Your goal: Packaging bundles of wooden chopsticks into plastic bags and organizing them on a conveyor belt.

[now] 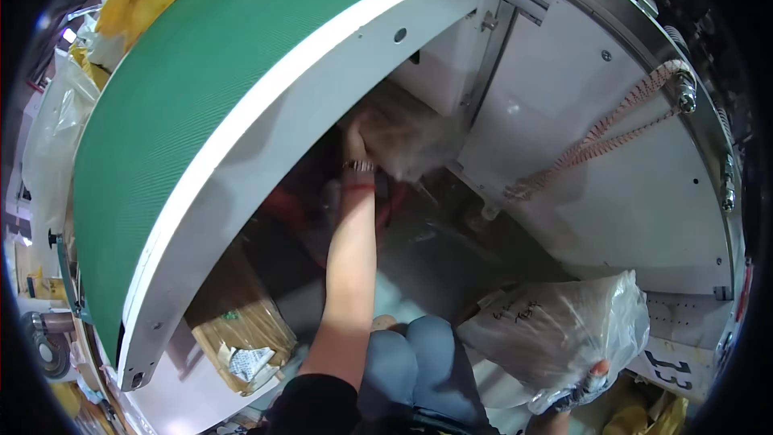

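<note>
My left arm stretches forward under the green-topped table [185, 89], with a bracelet at the wrist. My left hand [357, 133] is in shadow against a hazy, translucent plastic bag [415, 141]; its fingers are hidden and blurred, so its grip does not show. At the lower right, my right hand [594, 383] grips the gathered lower edge of a large clear plastic bag [555, 326]. This bag is bulky, with handwriting on it and contents I cannot make out. Its near side hangs beside my right knee.
A white panel [596, 161] stands at the right, with a striped cord [592, 145] tied across it. An open brown carton [245, 326] lies under the table at the left. The table's white edge [266, 85] arches over my arm. Yellow bags [640, 419] lie at the lower right.
</note>
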Demonstrator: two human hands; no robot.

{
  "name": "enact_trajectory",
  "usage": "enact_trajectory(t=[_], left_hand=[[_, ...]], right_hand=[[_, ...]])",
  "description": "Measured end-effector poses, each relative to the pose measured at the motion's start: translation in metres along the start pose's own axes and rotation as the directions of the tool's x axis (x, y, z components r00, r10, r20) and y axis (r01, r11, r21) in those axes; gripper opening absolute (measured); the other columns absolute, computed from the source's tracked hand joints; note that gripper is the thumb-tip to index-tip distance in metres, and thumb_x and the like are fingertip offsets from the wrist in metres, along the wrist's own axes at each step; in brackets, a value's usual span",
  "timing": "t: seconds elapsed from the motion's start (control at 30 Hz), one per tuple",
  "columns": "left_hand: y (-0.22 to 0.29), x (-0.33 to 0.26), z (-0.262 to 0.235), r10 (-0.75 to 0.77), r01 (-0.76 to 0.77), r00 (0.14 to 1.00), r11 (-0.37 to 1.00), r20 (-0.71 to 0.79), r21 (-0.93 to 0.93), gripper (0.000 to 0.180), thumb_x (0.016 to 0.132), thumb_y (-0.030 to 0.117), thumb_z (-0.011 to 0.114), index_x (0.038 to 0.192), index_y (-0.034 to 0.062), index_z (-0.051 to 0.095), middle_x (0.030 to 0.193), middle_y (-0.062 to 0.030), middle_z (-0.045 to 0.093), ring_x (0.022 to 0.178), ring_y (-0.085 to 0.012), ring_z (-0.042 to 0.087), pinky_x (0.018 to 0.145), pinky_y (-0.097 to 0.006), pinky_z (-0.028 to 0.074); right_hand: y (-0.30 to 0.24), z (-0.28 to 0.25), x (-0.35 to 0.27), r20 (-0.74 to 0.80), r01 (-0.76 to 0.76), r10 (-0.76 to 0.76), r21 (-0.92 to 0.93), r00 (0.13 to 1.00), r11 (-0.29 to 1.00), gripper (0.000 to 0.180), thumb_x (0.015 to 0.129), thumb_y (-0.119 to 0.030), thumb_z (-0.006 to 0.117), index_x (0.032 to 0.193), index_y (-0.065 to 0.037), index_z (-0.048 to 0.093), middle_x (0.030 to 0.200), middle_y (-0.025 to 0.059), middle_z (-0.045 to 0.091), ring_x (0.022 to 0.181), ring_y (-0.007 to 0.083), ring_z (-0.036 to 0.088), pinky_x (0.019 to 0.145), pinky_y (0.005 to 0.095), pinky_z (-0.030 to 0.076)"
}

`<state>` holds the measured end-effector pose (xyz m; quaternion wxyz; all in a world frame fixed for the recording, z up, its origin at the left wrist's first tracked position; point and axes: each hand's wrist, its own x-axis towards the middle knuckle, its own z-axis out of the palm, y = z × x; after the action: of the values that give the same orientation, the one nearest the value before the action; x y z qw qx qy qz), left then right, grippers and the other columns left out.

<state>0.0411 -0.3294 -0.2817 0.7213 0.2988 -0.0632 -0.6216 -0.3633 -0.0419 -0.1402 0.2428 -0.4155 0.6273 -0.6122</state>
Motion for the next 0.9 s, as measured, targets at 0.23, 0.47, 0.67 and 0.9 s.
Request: enact_trajectory(t=[0.23,0.47,0.67,0.9], left_hand=[[-0.089,0.122,-0.073,0.275,0.186,0.924,0.281,-0.265,0.941,0.042,0.062,0.034,0.062,0.076,-0.0052,0.056,0.077,-0.0147,0.058,0.066,-0.0202,0.055,0.056,-0.030,0.043],[-0.030,0.134,-0.101,0.784,0.006,0.516,-0.406,0.345,0.914,0.043,0.065,0.037,0.058,0.079,-0.0039,0.055,0.080,-0.0193,0.056,0.080,-0.0258,0.053,0.073,-0.032,0.040],[-0.147,-0.097,0.039,-0.039,-0.115,0.991,0.212,0.126,0.971,0.049,0.073,0.033,0.051,0.110,0.0031,0.040,0.102,-0.0170,0.048,0.095,-0.0283,0.046,0.080,-0.034,0.036],[0.002,-0.369,0.170,-0.440,0.643,0.766,0.526,-0.469,0.557,0.058,0.075,0.050,0.041,0.114,0.0064,0.038,0.114,-0.0084,0.042,0.105,-0.0199,0.038,0.085,-0.034,0.031]], right_hand=[[0.074,-0.045,0.012,-0.041,0.271,-0.315,-0.412,0.948,0.870,0.032,0.074,-0.029,0.049,0.057,-0.004,0.039,0.049,0.0025,0.034,0.046,0.0113,0.031,0.041,0.0269,0.023],[0.046,-0.001,-0.003,0.180,0.529,-0.514,-0.491,0.839,0.692,0.019,0.076,-0.020,0.049,0.076,-0.001,0.048,0.059,0.0063,0.042,0.056,0.0133,0.038,0.050,0.0283,0.031],[-0.026,-0.040,-0.005,0.421,0.562,-0.373,-0.645,0.827,0.518,0.027,0.077,-0.018,0.048,0.095,0.002,0.049,0.082,0.0131,0.046,0.071,0.0181,0.043,0.063,0.0324,0.035],[-0.227,0.042,0.035,0.382,0.096,-0.041,-0.128,0.923,0.987,0.024,0.076,-0.021,0.048,0.089,0.000,0.050,0.082,0.0110,0.048,0.066,0.0197,0.045,0.060,0.0314,0.037]])
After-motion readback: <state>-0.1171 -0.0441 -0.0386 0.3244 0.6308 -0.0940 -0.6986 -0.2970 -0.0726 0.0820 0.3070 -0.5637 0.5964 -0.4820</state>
